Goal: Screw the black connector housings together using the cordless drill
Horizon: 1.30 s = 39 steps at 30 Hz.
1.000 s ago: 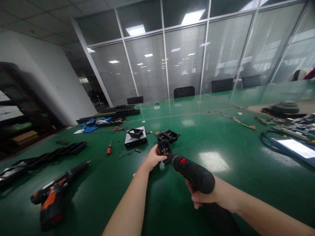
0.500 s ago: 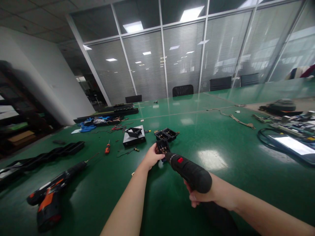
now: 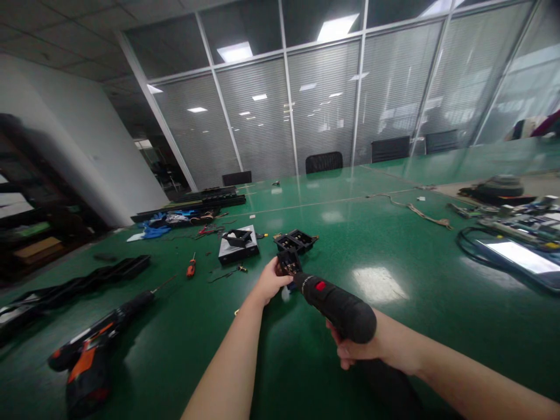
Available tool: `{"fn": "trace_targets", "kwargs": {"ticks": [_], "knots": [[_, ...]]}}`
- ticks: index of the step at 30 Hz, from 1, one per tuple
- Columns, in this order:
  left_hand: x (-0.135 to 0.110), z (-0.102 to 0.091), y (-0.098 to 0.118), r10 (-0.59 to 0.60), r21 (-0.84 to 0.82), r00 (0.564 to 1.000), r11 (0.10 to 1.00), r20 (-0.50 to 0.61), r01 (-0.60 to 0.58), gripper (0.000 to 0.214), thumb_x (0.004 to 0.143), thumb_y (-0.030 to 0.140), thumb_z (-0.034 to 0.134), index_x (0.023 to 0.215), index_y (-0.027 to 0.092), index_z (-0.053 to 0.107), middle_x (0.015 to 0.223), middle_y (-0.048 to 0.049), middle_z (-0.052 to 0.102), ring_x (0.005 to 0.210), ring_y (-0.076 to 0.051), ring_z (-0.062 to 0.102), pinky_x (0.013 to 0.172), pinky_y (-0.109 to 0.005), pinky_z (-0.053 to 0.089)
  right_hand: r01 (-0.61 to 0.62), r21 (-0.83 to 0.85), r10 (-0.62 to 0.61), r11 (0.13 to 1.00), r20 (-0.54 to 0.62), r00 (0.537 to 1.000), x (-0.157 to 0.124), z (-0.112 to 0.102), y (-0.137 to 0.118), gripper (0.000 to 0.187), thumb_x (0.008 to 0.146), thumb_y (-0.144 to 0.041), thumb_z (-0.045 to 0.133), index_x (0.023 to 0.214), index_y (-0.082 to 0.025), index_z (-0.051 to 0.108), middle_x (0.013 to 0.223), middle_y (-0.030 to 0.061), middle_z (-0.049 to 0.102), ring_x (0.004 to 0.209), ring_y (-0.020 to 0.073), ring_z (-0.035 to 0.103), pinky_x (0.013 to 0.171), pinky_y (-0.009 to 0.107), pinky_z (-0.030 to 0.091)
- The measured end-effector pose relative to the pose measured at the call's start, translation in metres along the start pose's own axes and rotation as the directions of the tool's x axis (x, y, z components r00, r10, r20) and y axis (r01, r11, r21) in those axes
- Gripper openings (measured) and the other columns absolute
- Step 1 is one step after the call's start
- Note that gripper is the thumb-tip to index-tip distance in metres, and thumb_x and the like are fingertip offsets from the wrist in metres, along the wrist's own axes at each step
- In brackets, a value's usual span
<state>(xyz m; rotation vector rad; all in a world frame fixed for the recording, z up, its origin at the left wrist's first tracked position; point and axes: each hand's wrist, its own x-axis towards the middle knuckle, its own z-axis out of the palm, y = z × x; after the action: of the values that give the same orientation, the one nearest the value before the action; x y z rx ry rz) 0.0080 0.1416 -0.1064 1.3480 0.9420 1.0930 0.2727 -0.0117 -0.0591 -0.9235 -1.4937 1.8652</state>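
Note:
My right hand point(image 3: 356, 349) is wrapped round the grip of a black cordless drill point(image 3: 339, 306) with a red switch on top. The drill's nose points away and to the left, at a small black plastic box point(image 3: 289, 262) that has brassy parts inside. Closed on that box from the left is my left hand point(image 3: 271, 283), thumb along its near side. The drill's tip and what it touches are too small to make out. Just beyond the box lie joined black trays point(image 3: 296, 240) with similar brassy bits in them.
A second drill point(image 3: 102, 338), orange and black, lies at left below a red screwdriver point(image 3: 191, 266). A silver-topped black box point(image 3: 238, 245) stands on the green table point(image 3: 324, 379). At right are a bright-screened device point(image 3: 520, 256) and circuit boards point(image 3: 534, 216).
Both hands, the drill and the black box hold nearly the same place. Only the view has shifted very slightly.

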Motion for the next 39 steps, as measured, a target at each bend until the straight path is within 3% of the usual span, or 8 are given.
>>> {"fn": "trace_targets", "kwargs": {"ticks": [4,10,15,18,23,29,39], "knots": [[-0.0001,-0.0004,-0.0003,-0.002,-0.001,1.0,1.0,-0.004,0.002,0.063,0.061,0.009,0.091,0.119,0.017,0.067,0.119,-0.0112,0.078,0.112,-0.031,0.073,0.104,-0.047,0.055,-0.003,0.003,0.003,1.0,-0.019,1.0,0.0004,0.0014,-0.0019,0.045,0.067,-0.034,0.094,0.094,-0.015,0.063,0.077,0.0005,0.069,0.068,0.019,0.072,0.066,0.03,0.053],[-0.0015,0.0013,0.0014,-0.015,-0.007,1.0,1.0,-0.022,0.015,0.066,0.061,0.008,0.09,0.122,0.017,0.066,0.121,-0.0122,0.078,0.112,-0.031,0.073,0.102,-0.047,0.056,-0.012,0.07,0.012,0.997,-0.009,1.0,0.0022,-0.0027,0.0014,0.057,0.069,-0.035,0.098,0.108,-0.014,0.062,0.086,0.0004,0.07,0.072,0.0185,0.073,0.07,0.032,0.056],[-0.0016,0.0024,0.0017,-0.005,-0.027,1.0,1.0,-0.017,0.004,0.065,0.06,0.005,0.087,0.12,0.016,0.066,0.121,-0.0117,0.079,0.113,-0.031,0.073,0.103,-0.046,0.056,-0.063,0.074,0.061,0.995,0.023,0.998,-0.0003,-0.0072,0.0008,0.073,0.07,-0.039,0.098,0.127,-0.015,0.06,0.1,0.0086,0.077,0.073,0.0192,0.076,0.07,0.031,0.055],[-0.0007,0.0015,0.0007,-0.005,-0.032,1.0,0.999,-0.007,0.005,0.066,0.059,0.004,0.086,0.12,0.017,0.066,0.119,-0.0112,0.079,0.113,-0.032,0.074,0.104,-0.048,0.055,-0.12,0.097,0.114,0.988,0.061,0.992,-0.0021,-0.0082,0.0003,0.087,0.071,-0.04,0.096,0.141,-0.015,0.051,0.098,0.0127,0.081,0.075,0.0236,0.079,0.069,0.033,0.056],[0.0005,0.0001,-0.0014,-0.006,-0.022,1.0,1.0,-0.004,0.006,0.067,0.059,0.007,0.087,0.121,0.017,0.066,0.12,-0.012,0.079,0.113,-0.031,0.074,0.105,-0.049,0.054,-0.112,0.167,0.101,0.979,0.073,0.992,-0.0011,-0.0061,0.0018,0.069,0.067,-0.033,0.096,0.121,-0.014,0.057,0.078,0.0046,0.078,0.07,0.0227,0.078,0.065,0.031,0.056],[0.0019,0.0001,-0.0014,-0.004,-0.018,1.0,1.0,0.001,0.004,0.067,0.058,0.009,0.089,0.12,0.017,0.066,0.119,-0.0114,0.079,0.112,-0.032,0.074,0.104,-0.049,0.055,-0.132,0.197,0.138,0.972,-0.018,0.99,0.0002,-0.0048,0.0016,0.063,0.059,-0.029,0.101,0.105,-0.017,0.059,0.079,-0.0022,0.071,0.068,0.0204,0.077,0.063,0.028,0.055],[0.0028,-0.0018,0.0003,-0.013,0.003,1.0,1.0,0.004,0.013,0.069,0.058,0.013,0.093,0.121,0.017,0.066,0.118,-0.0113,0.079,0.112,-0.032,0.074,0.104,-0.049,0.055,-0.083,0.174,0.092,0.981,-0.044,0.995,-0.0006,-0.0015,0.0015,0.054,0.061,-0.027,0.098,0.099,-0.015,0.062,0.078,-0.0008,0.071,0.065,0.0198,0.076,0.059,0.026,0.053]]}}
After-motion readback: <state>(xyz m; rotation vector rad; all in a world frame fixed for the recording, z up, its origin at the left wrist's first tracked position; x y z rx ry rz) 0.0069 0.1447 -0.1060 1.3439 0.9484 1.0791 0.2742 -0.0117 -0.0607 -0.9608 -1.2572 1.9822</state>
